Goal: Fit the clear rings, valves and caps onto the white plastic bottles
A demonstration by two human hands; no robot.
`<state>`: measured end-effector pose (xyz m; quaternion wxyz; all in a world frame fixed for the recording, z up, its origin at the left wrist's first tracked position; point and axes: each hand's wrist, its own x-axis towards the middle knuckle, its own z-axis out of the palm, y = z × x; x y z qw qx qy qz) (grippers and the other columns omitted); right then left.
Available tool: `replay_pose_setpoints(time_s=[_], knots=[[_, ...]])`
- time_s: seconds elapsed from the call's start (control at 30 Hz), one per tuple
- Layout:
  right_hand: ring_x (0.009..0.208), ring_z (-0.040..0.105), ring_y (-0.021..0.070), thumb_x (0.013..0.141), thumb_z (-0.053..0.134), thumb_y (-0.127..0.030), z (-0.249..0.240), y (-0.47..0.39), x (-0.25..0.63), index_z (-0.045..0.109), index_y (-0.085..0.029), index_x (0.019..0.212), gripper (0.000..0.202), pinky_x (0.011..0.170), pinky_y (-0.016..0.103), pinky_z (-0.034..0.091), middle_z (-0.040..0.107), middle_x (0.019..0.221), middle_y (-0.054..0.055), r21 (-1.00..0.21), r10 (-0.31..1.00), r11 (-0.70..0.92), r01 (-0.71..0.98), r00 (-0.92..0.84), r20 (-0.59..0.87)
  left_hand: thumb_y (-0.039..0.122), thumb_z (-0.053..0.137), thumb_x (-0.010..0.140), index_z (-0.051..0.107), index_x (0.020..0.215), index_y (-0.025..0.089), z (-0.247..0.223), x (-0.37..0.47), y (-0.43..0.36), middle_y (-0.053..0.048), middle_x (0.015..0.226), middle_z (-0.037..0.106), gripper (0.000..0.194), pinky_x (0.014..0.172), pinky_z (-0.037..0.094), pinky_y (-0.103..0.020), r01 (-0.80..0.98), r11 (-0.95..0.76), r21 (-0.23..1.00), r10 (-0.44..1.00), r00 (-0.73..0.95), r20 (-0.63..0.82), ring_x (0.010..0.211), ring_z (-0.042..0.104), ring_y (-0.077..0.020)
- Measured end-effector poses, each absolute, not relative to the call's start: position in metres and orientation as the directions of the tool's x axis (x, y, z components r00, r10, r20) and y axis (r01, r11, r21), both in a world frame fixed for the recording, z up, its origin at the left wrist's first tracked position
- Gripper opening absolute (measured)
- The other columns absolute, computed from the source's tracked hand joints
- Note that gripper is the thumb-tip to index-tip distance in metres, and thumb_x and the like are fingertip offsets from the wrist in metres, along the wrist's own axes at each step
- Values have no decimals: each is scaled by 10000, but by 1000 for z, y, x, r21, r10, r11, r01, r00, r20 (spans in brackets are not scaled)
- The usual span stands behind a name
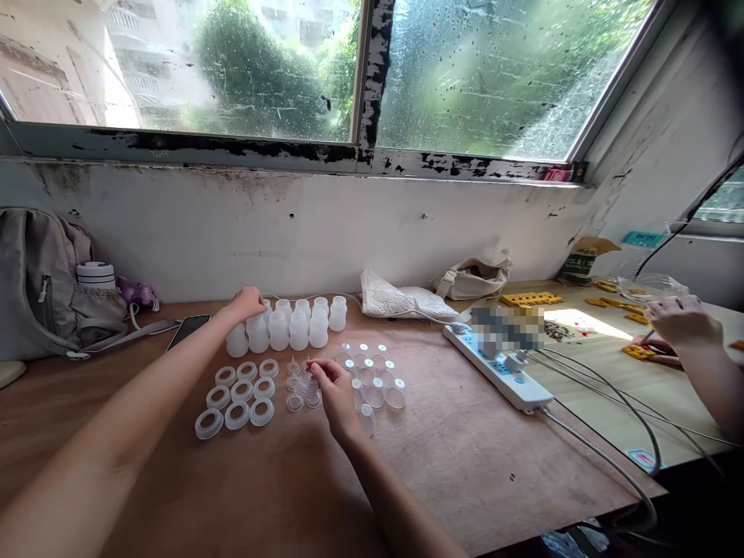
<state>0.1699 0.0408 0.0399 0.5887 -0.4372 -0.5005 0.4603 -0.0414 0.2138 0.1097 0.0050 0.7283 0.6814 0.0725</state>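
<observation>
At the back left of the brown table, my left hand (249, 302) reaches to the white translucent bottles (279, 331), its fingers closed at a bottle in the back row; its exact hold is hidden. My right hand (332, 391) is pinched over the small clear pointed pieces (295, 401), at the middle of the group; what it holds is too small to make out. Several white rings (237, 415) lie in rows to the left. Clear round covers (375, 397) lie in rows to the right of my right hand.
A white power strip (500, 370) with cables lies at the right. Behind stand a white padded packet (401, 298) and a beige bag (473, 279). A backpack (43, 287) and a phone (187, 329) are left. Another person's hands work with yellow pieces (638, 352) far right.
</observation>
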Motion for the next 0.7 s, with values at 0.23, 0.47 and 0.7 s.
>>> replay_pose_setpoints(time_s=[0.23, 0.47, 0.7], knots=[[720, 563, 164, 752, 515, -303, 39, 40, 169, 647, -157, 774, 198, 635, 258, 420, 644, 763, 51, -976, 977, 207, -69, 72, 202, 355, 510, 648, 662, 734, 189, 112, -38, 206, -75, 795, 668, 241, 628, 444, -276, 990, -74, 117, 992, 60, 112, 749, 602, -227], [733, 567, 166, 753, 516, -308, 39, 39, 169, 645, -159, 777, 199, 659, 264, 426, 644, 765, 49, -976, 975, 215, -39, 65, 212, 340, 461, 733, 622, 902, 156, 119, -32, 179, -125, 983, 607, 298, 761, 434, -360, 986, -114, 122, 944, 69, 322, 953, 531, -280], [610, 517, 134, 770, 509, -366, 40, 37, 167, 568, -168, 757, 207, 529, 233, 415, 565, 683, 15, -968, 966, 247, -42, 84, 243, 319, 371, 845, 526, 1017, 192, 79, -11, 72, -62, 1005, 580, 263, 865, 404, -347, 842, -489, 229, 735, 255, 628, 983, 511, -208]])
